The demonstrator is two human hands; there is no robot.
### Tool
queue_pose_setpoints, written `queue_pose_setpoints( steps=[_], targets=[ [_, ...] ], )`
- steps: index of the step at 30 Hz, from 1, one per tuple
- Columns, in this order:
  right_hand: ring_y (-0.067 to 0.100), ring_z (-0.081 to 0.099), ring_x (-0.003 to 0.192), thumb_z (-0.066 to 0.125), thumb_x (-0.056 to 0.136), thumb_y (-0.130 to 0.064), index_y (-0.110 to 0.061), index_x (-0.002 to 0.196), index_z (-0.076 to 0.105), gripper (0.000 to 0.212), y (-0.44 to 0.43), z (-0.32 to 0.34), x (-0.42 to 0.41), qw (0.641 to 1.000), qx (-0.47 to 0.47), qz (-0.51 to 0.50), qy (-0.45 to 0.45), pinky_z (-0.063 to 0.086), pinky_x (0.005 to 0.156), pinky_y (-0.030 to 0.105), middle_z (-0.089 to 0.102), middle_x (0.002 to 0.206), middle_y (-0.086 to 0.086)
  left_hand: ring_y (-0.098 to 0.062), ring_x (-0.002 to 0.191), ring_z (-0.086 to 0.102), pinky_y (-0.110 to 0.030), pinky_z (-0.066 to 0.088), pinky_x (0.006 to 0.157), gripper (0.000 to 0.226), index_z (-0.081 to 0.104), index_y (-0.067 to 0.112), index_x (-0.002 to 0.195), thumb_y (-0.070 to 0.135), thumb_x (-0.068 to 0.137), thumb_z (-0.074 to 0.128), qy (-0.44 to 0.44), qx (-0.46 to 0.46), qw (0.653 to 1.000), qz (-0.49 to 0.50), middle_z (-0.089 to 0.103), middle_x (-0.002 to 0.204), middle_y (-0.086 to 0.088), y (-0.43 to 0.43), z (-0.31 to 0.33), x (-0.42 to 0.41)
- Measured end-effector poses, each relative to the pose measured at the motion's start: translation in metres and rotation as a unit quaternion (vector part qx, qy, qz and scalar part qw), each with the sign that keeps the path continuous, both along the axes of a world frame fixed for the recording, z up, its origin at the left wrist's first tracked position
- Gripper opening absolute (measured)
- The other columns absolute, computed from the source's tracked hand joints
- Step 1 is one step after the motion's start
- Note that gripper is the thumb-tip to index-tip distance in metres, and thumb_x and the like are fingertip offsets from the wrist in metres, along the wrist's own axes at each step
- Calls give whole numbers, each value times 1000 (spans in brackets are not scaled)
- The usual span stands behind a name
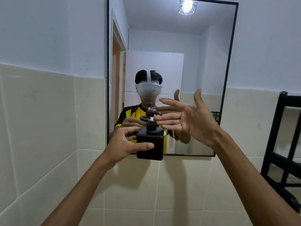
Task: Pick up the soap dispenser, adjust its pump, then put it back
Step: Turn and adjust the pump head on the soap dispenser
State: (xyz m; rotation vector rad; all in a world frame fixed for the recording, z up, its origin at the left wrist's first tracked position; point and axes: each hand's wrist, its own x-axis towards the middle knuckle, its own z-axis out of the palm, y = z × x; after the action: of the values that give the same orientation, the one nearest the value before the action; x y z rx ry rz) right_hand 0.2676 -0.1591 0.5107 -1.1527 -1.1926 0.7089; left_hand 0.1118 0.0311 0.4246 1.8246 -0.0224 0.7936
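The left hand [125,145] grips the dispenser [150,142] upright before the mirror [172,38]; the right hand [193,121], fingers spread, hovers just right of the pump [152,114].

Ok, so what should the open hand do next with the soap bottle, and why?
Probably close the right hand onto the black pump head. The left hand holds the square dark brown soap dispenser bottle upright in the air, while the right hand is spread open beside the pump with fingertips near it, not gripping.

No readable text, label or number shows anywhere.
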Motion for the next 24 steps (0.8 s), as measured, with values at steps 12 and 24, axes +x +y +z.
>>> queue_pose_setpoints(
  steps=[12, 24],
  targets=[
    [37, 66, 124, -2, 91, -77, 7, 127, 65, 114, 5, -12, 3, 999, -30, 20, -6, 54, 104, 40, 68, 129, 29, -22, 106, 74, -31, 62, 79, 58, 77, 19, 108, 31, 54, 95, 17, -2, 1000, -6, 78, 107, 0, 6, -2, -1],
    [36, 68, 122, -3, 87, -81, 9, 127, 65, 120, 0, -2, 8, 997, -59, 44, 11, 56, 102, 40, 67, 130, 30, -12, 103, 73, -23, 60, 77, 57, 77, 22, 106, 35, 51, 90, 7, 17, 1000, -17, 78, 103, 9, 4, 1, -1]
  ],
)
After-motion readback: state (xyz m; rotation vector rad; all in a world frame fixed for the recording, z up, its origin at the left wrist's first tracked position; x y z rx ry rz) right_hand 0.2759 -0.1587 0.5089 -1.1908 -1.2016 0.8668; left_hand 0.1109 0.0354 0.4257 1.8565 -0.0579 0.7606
